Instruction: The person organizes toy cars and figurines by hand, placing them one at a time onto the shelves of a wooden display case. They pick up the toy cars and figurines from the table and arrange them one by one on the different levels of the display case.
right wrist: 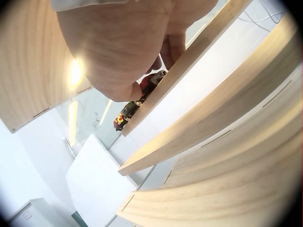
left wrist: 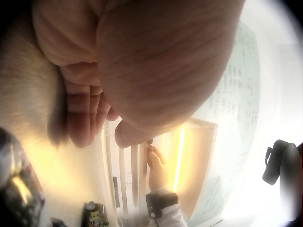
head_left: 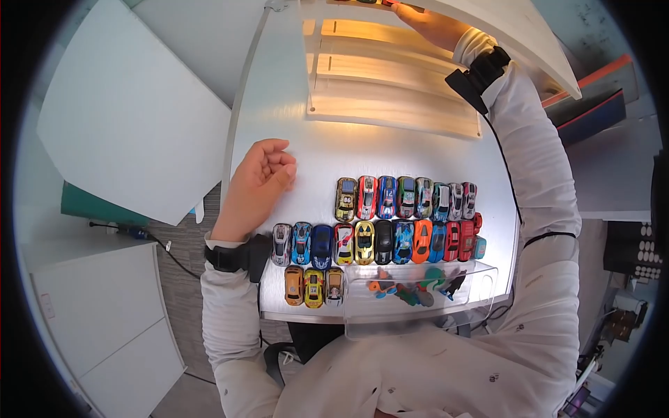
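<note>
At the top of the rack, my right hand pinches a red toy car between thumb and fingers. A dark toy car with yellow parts stands beside it on the uppermost wooden shelf. My left hand hovers over the table's left side, its fingers loosely bent, holding nothing. Toy cars stand in three rows on the table, among them a gold and black one, a dark blue one and a yellow one.
The tiered wooden rack stands at the table's far side. A clear plastic box with small coloured figures lies at the near edge. A white panel is left of the table.
</note>
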Motion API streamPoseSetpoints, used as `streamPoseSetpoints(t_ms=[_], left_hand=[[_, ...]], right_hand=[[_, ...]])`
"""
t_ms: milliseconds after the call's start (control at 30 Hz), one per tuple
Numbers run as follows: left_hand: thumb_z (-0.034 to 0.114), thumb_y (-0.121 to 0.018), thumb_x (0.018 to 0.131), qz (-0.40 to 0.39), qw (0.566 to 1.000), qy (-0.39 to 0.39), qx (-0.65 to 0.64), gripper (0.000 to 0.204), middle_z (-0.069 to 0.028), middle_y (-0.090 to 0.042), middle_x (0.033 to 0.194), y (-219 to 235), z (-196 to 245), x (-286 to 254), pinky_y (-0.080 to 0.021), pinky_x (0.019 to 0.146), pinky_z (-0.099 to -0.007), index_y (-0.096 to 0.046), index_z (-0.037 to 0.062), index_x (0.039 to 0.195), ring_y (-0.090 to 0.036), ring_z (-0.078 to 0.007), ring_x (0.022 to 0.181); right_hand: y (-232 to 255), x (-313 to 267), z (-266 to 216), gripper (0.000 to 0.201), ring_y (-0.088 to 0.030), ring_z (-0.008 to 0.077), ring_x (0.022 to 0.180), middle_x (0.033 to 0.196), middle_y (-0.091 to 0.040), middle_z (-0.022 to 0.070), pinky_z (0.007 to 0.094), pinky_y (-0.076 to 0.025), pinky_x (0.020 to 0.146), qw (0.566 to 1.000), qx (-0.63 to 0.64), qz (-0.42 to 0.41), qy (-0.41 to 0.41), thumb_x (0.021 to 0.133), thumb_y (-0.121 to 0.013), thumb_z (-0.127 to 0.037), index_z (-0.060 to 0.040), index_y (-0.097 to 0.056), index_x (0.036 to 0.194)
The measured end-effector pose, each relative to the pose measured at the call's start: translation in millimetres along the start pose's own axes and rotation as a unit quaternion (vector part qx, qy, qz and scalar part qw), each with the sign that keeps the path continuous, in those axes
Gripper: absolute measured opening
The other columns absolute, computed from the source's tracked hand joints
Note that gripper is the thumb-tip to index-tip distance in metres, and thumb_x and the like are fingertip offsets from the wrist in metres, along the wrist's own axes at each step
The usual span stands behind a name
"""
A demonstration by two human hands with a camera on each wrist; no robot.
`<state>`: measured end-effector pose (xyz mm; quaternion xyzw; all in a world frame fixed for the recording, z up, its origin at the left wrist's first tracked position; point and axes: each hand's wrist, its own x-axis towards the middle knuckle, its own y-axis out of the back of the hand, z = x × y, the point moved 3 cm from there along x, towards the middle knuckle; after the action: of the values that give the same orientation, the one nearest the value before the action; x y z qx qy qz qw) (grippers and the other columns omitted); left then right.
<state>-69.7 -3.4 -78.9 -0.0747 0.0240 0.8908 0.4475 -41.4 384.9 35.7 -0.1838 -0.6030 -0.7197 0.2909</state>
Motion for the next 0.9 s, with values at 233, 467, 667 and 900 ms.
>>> streamPoseSetpoints(t_ms=[233,467,667,900], left_hand=[[0.007,-0.06,0.101,0.004,1.0,-0.005,0.002,0.038,-0.0061,-0.063,0.11,0,0,0,-0.053,0.082,-0.025,-0.05,0.0011,0.137,-0.061,-0.0103,0.091],[0.008,-0.059,0.101,0.0,1.0,-0.022,0.015,0.037,-0.008,-0.063,0.11,1,0,1,-0.053,0.081,-0.0252,-0.05,-0.0017,0.136,-0.061,-0.0115,0.09],[0.009,-0.06,0.101,0.006,0.999,-0.026,0.026,0.038,-0.0084,-0.064,0.107,0,2,2,-0.053,0.079,-0.0255,-0.049,-0.0034,0.135,-0.061,-0.0119,0.087],[0.012,-0.063,0.101,0.015,0.999,-0.028,0.016,0.04,-0.0074,-0.063,0.104,-2,1,4,-0.053,0.077,-0.0261,-0.049,-0.0049,0.134,-0.062,-0.012,0.085]], right_hand=[[19,-9,-15,0.024,-0.069,0.0328,0.084,0.09,-0.073,0.0143,0.0446,-0.055,0.079,0.995,-0.012,0.1,-0.022,0.089,-0.068,-0.025,-0.0044,-0.073,0.101],[57,-49,-54,0.043,-0.063,0.0328,0.114,0.12,-0.066,0.016,0.0375,-0.049,0.101,0.996,0.077,-0.017,-0.052,0.092,-0.07,-0.025,-0.0059,-0.059,0.129],[85,-88,-116,0.033,-0.061,0.0365,0.108,0.11,-0.064,0.0164,0.0431,-0.05,0.095,0.953,0.236,-0.173,-0.083,0.089,-0.073,-0.027,-0.004,-0.06,0.109],[99,-106,-169,0.029,-0.059,0.0344,0.108,0.109,-0.061,0.0142,0.0408,-0.049,0.095,0.901,0.308,-0.291,-0.091,0.088,-0.075,-0.018,-0.004,-0.056,0.104]])
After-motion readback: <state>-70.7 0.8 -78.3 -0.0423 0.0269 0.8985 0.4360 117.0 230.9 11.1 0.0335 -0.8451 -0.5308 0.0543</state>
